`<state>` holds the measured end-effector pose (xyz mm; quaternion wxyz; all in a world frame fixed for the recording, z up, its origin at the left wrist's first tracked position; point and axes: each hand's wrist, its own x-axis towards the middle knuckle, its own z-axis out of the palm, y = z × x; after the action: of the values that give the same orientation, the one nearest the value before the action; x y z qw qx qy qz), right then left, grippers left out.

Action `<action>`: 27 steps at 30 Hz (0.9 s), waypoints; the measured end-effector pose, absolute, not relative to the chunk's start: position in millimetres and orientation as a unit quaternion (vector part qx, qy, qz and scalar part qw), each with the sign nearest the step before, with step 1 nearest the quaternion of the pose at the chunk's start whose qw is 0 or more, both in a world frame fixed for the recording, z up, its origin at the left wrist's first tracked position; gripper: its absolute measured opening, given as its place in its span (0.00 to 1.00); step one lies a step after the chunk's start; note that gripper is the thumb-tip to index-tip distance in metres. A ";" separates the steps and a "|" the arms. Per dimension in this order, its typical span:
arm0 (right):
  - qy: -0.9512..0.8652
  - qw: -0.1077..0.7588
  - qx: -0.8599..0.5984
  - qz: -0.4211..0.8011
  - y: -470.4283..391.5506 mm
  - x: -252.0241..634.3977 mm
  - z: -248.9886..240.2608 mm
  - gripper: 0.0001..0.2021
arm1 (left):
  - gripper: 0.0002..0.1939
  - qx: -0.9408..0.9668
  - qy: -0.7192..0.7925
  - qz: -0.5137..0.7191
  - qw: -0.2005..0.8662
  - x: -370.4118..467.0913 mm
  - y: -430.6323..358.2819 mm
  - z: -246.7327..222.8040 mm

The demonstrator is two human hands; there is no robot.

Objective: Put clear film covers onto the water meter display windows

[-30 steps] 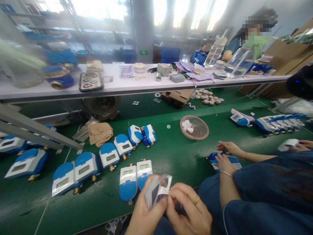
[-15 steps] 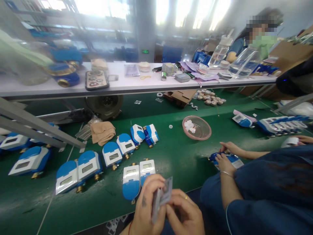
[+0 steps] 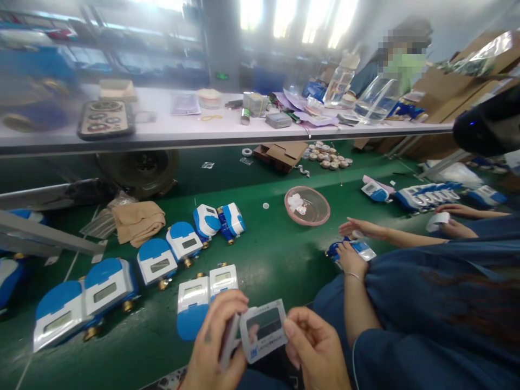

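Head view shows the right hand point(image 3: 311, 341) pinching a panel point(image 3: 265, 331) by its edge, just beside the stack point(image 3: 229, 338) gripped in the left hand point(image 3: 215, 344); edge-only contact should keep the panel's window point(image 3: 268, 320) unsmudged.

Grey windowed card point(image 3: 265, 331) tilts between hands point(image 3: 316, 344); a stack point(image 3: 229, 340) sits edge-on alongside.

Blue-and-white meters point(image 3: 185, 242) lining a green workbench point(image 3: 270, 260) show an assembly workshop.
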<state>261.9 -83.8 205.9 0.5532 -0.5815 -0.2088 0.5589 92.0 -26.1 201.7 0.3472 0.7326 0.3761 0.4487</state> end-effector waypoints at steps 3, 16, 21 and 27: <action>-0.187 0.566 -0.583 0.552 -88.6 277.0 195.4 0.19 | 0.12 0.489 0.404 0.442 0.635 109.8 -27.4 209.4; -0.127 0.558 -0.558 0.600 -107.3 329.2 162.6 0.19 | 0.19 0.194 0.506 0.413 0.732 148.2 -39.3 207.1; -0.122 0.527 -0.521 0.660 -110.2 334.5 170.1 0.23 | 0.19 0.197 0.507 0.289 0.788 168.8 -43.7 190.5; -0.150 0.496 -0.515 0.683 -115.0 345.5 155.0 0.23 | 0.20 0.170 0.461 0.305 0.816 167.5 -57.2 187.4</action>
<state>345.5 -115.0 155.0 0.4960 -0.5153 -0.1498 0.6827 167.5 -57.2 187.4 0.8158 0.1702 0.4611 0.3049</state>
